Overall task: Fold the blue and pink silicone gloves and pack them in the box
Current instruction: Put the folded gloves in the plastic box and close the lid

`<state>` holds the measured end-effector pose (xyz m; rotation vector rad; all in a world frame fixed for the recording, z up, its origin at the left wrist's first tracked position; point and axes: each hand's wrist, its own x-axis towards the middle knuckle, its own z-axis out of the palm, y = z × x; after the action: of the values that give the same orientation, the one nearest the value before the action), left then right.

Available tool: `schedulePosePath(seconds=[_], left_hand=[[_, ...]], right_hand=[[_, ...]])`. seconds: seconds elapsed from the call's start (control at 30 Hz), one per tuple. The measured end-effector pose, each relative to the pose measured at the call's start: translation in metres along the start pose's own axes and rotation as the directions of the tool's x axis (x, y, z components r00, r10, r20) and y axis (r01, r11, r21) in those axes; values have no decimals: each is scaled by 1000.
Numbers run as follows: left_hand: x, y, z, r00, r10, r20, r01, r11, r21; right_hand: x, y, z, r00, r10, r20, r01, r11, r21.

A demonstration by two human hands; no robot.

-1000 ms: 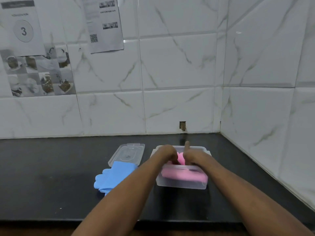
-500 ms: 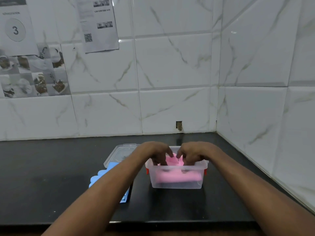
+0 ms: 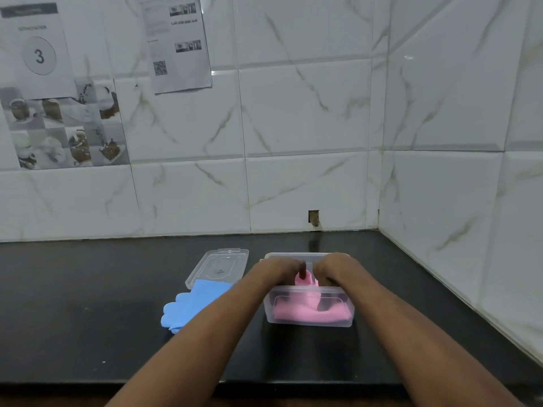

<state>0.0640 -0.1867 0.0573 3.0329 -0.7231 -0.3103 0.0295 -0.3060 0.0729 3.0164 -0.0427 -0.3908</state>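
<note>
The step in hand looks like packing the pink glove: both hands are down in the clear plastic box, which stands on the black counter. The left hand and right hand sit close together over the box's middle, knuckles up and fingers bent down inside. The pink glove lies folded along the bottom, and one fold of it pokes up between the two hands. The fingers touch the glove, but the box wall and the hands themselves hide the tips, so it cannot be told whether they pinch that fold or only press it flat.

The blue glove lies on the counter just left of the box, its far end over the near edge of the clear lid, which rests beside the box. It is not yet packed, so the task seems roughly half done.

The next move probably calls for flattening the raised pink fold to leave room on top — then reaching left for the blue glove.

The counter runs into a corner of white marbled wall tiles. Taped to the wall are a sheet with the number 3, a sheet with a QR code and a panel of food photos — and there is a small hole low in the tiles behind the box.
</note>
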Motion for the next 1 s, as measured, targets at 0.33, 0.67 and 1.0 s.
schedulePosePath(seconds=[0.33, 0.67, 1.0], left_hand=[[0, 6, -6, 998, -58, 14, 59, 997, -54], [4, 8, -3, 988, -104, -111, 103, 995, -13], [-15, 16, -9, 918, -126, -377, 111, 992, -61]], right_hand=[[-2, 2, -13, 999, 20, -45, -22, 999, -35], [13, 5, -1, 995, 39, 94, -31, 996, -89], [5, 1, -9, 995, 37, 95, -27, 995, -99]])
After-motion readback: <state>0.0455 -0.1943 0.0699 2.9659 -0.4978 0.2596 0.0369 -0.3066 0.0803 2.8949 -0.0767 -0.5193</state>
